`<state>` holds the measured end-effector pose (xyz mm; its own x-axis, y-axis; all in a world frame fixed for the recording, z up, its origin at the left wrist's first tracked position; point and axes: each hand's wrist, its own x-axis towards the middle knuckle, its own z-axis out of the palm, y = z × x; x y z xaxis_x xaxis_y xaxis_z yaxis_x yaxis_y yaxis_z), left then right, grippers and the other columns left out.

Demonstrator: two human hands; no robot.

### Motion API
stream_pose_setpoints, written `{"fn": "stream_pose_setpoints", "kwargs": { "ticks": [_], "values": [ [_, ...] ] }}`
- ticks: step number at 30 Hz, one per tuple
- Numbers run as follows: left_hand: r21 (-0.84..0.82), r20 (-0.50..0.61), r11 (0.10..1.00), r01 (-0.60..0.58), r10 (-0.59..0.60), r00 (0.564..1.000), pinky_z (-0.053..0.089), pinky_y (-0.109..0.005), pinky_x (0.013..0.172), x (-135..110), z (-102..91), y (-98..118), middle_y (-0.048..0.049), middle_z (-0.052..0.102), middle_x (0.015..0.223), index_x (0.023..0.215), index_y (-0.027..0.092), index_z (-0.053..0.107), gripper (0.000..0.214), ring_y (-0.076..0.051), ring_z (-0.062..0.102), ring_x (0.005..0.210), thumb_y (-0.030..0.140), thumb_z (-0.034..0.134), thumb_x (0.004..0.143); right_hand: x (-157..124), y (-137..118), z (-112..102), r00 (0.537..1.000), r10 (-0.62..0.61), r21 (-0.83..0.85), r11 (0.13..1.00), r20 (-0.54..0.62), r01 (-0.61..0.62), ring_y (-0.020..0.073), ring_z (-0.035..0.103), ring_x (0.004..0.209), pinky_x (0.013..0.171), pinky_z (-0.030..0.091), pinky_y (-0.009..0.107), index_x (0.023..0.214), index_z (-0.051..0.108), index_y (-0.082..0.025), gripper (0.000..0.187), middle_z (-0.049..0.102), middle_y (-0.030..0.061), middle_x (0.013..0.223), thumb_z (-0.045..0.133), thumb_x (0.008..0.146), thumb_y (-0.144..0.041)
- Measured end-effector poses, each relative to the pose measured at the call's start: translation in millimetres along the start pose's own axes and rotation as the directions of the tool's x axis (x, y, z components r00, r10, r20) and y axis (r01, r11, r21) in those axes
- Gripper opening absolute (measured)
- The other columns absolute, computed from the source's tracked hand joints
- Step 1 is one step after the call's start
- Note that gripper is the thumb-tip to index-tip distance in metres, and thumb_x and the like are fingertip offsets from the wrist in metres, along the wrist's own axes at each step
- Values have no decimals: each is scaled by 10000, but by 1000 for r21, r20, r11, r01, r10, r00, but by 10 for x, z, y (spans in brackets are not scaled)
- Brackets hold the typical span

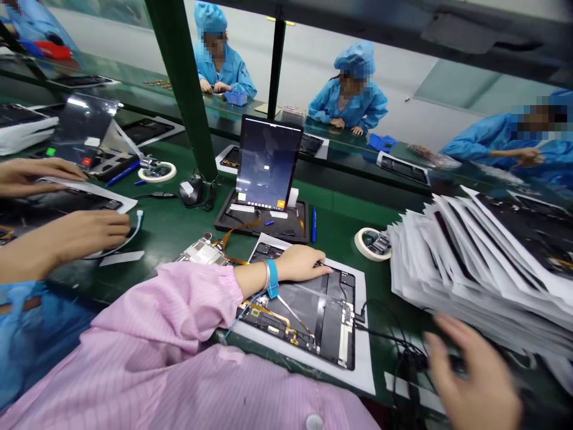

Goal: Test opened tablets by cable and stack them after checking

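Observation:
An opened tablet (290, 310) lies on white paper (364, 358) in front of me, its black inside, ribbon cables and circuit parts showing. My left hand (302, 263), with a blue wrist strap (271, 279), is closed at the tablet's far edge, thumb on the near side; its fingertips are partly hidden. Orange ribbon cables run from the tablet's left side toward a silvery metal part (203, 251) and a lit screen (268, 164) propped upright in a black tray (224, 221). Blurred at the lower right, my right hand (478, 376) has its fingers apart and holds nothing, near black cables (409, 349).
A tall stack of tablets and paper (447, 257) stands at the right, beside a tape roll (373, 243). A blue pen (314, 224) lies by the tray. At the left, a co-worker's hands (89, 236) work on another tablet. A green post (183, 89) rises behind.

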<state>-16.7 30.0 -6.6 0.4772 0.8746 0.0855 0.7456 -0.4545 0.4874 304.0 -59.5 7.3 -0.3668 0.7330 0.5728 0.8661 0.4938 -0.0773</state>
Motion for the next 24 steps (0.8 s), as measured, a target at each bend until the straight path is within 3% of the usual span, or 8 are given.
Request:
{"fn": "stream_pose_setpoints", "kwargs": {
  "ticks": [4, 7, 10, 13, 16, 18, 21, 24],
  "values": [
    [8, -11, 1000, -12, 12, 1000, 395, -260, 619, -5, 9, -4, -30, 693, 844, 891, 210, 641, 393, -195, 634, 790, 542, 431, 879, 315, -550, 249, 901, -317, 99, 948, 297, 301, 268, 559, 1098, 987, 392, 498, 1026, 593, -209, 184, 622, 84, 1131, 472, 893, -245],
    [-1, -16, 1000, -23, 23, 1000, 398, -263, 615, -7, 15, -20, -32, 691, 828, 871, 205, 639, 399, -199, 634, 780, 547, 433, 875, 433, -508, 283, 828, -364, 191, 931, 426, 311, 234, 586, 1058, 927, 458, 439, 867, 604, -205, 182, 650, 76, 1059, 429, 889, -160],
    [-45, -21, 999, -3, 2, 1000, 413, -267, 635, -14, 8, -19, -37, 683, 819, 851, 195, 635, 381, -196, 627, 770, 534, 463, 864, 619, -360, 175, 767, -323, 216, 946, 554, 242, 271, 519, 1176, 902, 483, 434, 923, 608, -220, 114, 532, 92, 1299, 513, 862, -236],
    [-88, -114, 995, -52, 42, 993, 436, -274, 744, -32, -40, 34, -46, 669, 886, 874, 182, 615, 259, -188, 604, 854, 429, 540, 850, 1058, -382, 256, 791, -271, 171, 962, 548, 211, 279, 481, 1217, 929, 464, 423, 1183, 528, -196, 317, 378, 129, 1431, 501, 882, -292],
    [-95, -233, 984, -149, 124, 965, 418, -288, 860, -64, -184, 104, -43, 656, 941, 883, 182, 601, 182, -180, 569, 936, 352, 537, 865, 1654, -549, 693, 848, -266, 29, 958, 458, 285, 229, 541, 1127, 910, 441, 348, 1158, 554, -152, 346, 477, 135, 1336, 330, 900, -95],
    [-103, -303, 984, -145, 108, 947, 421, -290, 863, -107, -355, 90, -36, 658, 921, 863, 181, 603, 195, -174, 566, 913, 351, 510, 881, 1985, -629, 1042, 806, -326, -36, 918, 494, 394, 226, 583, 1015, 822, 439, 323, 1212, 533, -135, 411, 559, 153, 1207, 337, 864, -34],
    [-133, -494, 991, -22, -47, 868, 434, -285, 851, -232, -699, -143, -46, 657, 951, 902, 168, 607, 205, -169, 572, 909, 323, 473, 890, 2219, -605, 1365, 744, -395, -27, 875, 539, 484, 221, 601, 827, 714, 401, 316, 1205, 542, -106, 378, 627, 150, 970, 383, 866, -51],
    [-170, -676, 948, 268, -310, 668, 416, -321, 918, -425, -1026, -625, -86, 640, 1072, 1054, 139, 589, 251, -195, 563, 1000, 234, 455, 864, 2196, -455, 1395, 682, -466, 11, 830, 563, 558, 210, 579, 790, 699, 359, 312, 1041, 614, -118, 266, 633, 133, 887, 419, 866, -73]
  ]
}}
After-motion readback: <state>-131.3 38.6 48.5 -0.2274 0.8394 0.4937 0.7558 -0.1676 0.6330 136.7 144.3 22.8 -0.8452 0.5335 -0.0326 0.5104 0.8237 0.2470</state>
